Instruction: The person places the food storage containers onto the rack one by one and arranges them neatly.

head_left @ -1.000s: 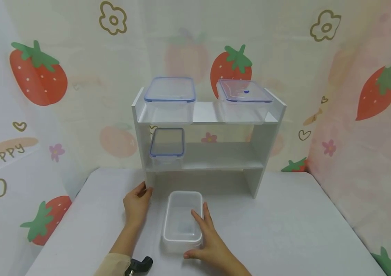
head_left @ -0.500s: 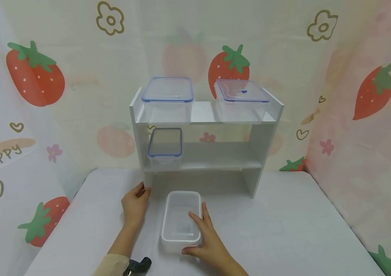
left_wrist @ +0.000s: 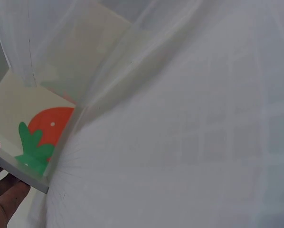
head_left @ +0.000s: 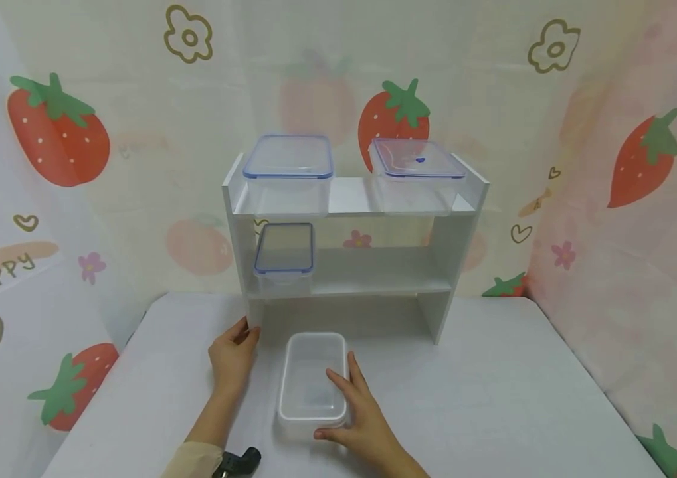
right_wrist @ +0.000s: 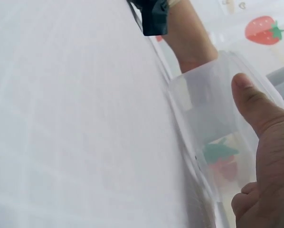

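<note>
A clear plastic food container (head_left: 313,419) with a whitish rim stands on the table before the shelf; no blue-edged lid shows on it. My right hand (head_left: 368,425) rests at its near right corner, fingers spread, index finger across the rim and thumb at the near end. In the right wrist view the thumb (right_wrist: 256,102) lies straight by the container's wall (right_wrist: 203,99). My left hand (head_left: 232,358) grips the lower left side panel of the white shelf (head_left: 383,285). The left wrist view shows thumb and fingers on opposite faces of that panel (left_wrist: 23,173).
Two lidded containers, one at left (head_left: 288,176) and one at right (head_left: 418,176), stand on the shelf's top. A smaller lidded container (head_left: 284,259) sits at the left of the middle board. A white cloth covers the table (head_left: 511,398); printed curtains (head_left: 153,146) surround it.
The head view has shifted slightly, so everything sits a little farther left in it. Both hands keep their places on the shelf panel and the container.
</note>
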